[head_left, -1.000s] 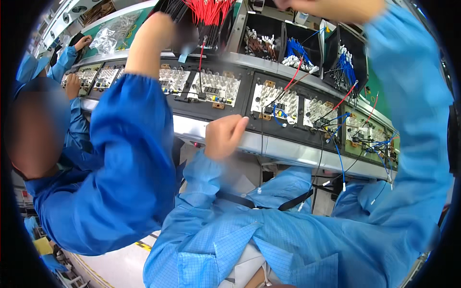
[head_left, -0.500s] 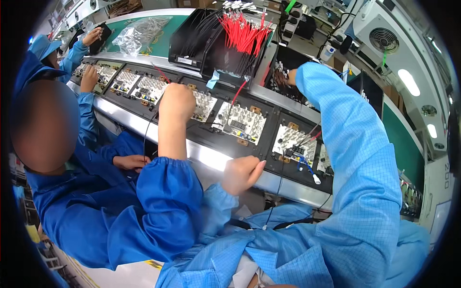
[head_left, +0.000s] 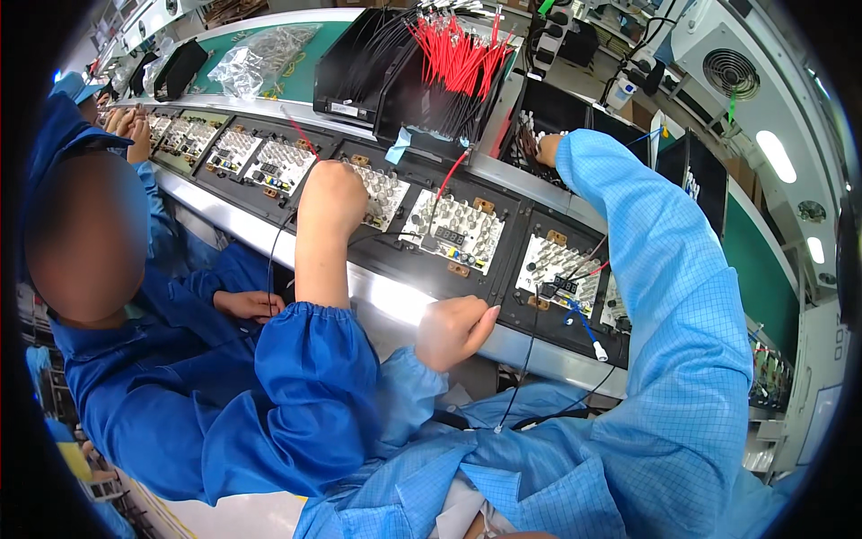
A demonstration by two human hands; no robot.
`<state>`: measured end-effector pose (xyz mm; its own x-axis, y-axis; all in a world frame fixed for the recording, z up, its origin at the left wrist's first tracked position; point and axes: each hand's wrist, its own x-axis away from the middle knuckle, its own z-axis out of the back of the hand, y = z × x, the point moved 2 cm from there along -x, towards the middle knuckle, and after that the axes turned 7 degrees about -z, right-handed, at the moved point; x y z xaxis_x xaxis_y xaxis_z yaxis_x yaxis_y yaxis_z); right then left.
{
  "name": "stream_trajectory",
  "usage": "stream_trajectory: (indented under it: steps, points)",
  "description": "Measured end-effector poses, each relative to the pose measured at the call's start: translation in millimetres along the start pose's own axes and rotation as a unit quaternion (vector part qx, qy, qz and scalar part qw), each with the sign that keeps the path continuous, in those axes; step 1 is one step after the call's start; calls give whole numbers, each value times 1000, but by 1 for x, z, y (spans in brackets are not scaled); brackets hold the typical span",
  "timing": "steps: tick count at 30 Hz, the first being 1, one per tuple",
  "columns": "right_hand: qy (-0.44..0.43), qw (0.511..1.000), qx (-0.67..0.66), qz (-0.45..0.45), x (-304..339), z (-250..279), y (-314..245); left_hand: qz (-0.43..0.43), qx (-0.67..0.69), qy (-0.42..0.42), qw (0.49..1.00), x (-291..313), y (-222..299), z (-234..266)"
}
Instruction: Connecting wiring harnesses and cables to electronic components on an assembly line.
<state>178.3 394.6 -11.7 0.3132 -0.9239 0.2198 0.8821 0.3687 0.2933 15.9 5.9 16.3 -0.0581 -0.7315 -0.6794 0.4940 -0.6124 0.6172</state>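
Observation:
My left hand (head_left: 456, 331) hovers by the line's front edge, fingers curled in and thumb extended. Nothing shows in its grasp. My right arm stretches to the far side, where my right hand (head_left: 547, 150) reaches into a black bin (head_left: 585, 121) of dark wires with white ends. Its fingertips are hidden among them. Between my hands lies a white circuit board (head_left: 456, 232) with a small display and a red wire (head_left: 451, 172). Another white circuit board (head_left: 561, 269), nearer my right forearm, has red and black wires and a blue lead ending in a white connector (head_left: 600, 351).
At my left, a co-worker in dark blue reaches over the boards with a closed hand (head_left: 332, 193). Behind the line stands a black bin (head_left: 422, 117) of red and black wires. A clear plastic bag (head_left: 256, 63) lies on the green surface; a fan unit (head_left: 732, 72) stands at the far right.
The boards and their wires have shifted slightly rightward in view. My right hand stays in the bin, its sleeve slightly lower. A farther worker's raised hand has come down to the boards.

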Motion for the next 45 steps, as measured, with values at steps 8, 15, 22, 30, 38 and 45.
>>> stream_trajectory:
  steps: [8, 15, 22, 30, 38, 45]
  points:
    - [25, 998, -45, 41, -16, 57, 27, 43, -30, 0, 999, -4, -7, -3]
    - [93, 985, -19, 142, -35, 91, 88, 21, -29, 12, 999, -9, -18, -8]
    - [135, 965, -216, 65, 22, 179, 97, 29, -46, 23, 998, -3, -26, -4]
    - [43, 907, -414, 62, 206, 231, 75, 106, 54, 11, 993, 0, -39, 0]
    - [156, 817, -513, 213, 445, 142, -38, -93, 182, 61, 977, -12, 65, 41]
    - [162, 748, -635, 104, 478, 51, -97, -185, 307, -67, 931, -6, 100, 12]
